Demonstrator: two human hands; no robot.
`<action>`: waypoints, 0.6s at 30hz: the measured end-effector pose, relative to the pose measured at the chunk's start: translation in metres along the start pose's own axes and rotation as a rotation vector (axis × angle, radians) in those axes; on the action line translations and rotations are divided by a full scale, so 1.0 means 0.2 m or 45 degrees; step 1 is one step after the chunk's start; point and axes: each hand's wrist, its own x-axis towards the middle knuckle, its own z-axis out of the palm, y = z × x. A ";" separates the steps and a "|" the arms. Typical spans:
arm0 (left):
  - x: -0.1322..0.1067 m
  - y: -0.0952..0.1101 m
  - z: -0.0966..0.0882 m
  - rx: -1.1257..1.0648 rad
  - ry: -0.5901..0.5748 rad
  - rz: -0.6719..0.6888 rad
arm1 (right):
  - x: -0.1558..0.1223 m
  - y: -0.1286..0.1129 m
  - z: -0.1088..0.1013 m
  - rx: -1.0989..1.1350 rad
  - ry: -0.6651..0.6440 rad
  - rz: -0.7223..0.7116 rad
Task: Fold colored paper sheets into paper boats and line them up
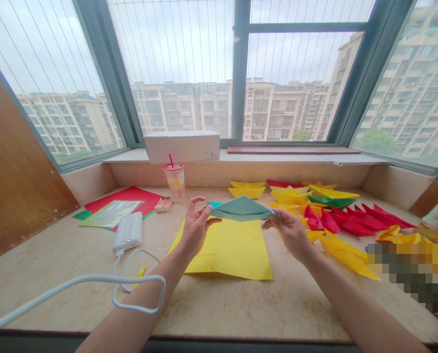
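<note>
- Boats of yellow paper (288, 197), a green boat (332, 201) and a bunched row of red boats (358, 223) sit past the right hand (290, 233) and out to its right; from where I stand, those look done.
- Blue folded paper (243, 208) is up in the air between the two hands, and I'd judge its folding well along, though its ends don't look fully drawn out like the others.
- Left hand (195, 225) pinches one end between thumb and fingers; the right hand pinches the other end the same way.
- Seen from here, it is pale blue with a greener patch by the left fingers, long and low, peaked in the middle and narrowing to both ends.
- Below the hands a yellow sheet (229, 245) lies spread on the counter (296, 314), apparently unfolded, a little wavy.
- Beyond the left hand, off to its left, a red sheet (148, 196) lies flat too; whether it is for folding, I can't tell.
</note>
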 end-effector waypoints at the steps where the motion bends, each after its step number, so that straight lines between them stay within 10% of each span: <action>1: 0.00 0.00 0.00 0.011 0.003 0.011 | 0.00 0.00 0.00 0.011 0.001 0.002; 18: 0.01 -0.07 -0.02 0.386 0.031 0.124 | 0.00 -0.01 -0.01 0.071 0.040 0.150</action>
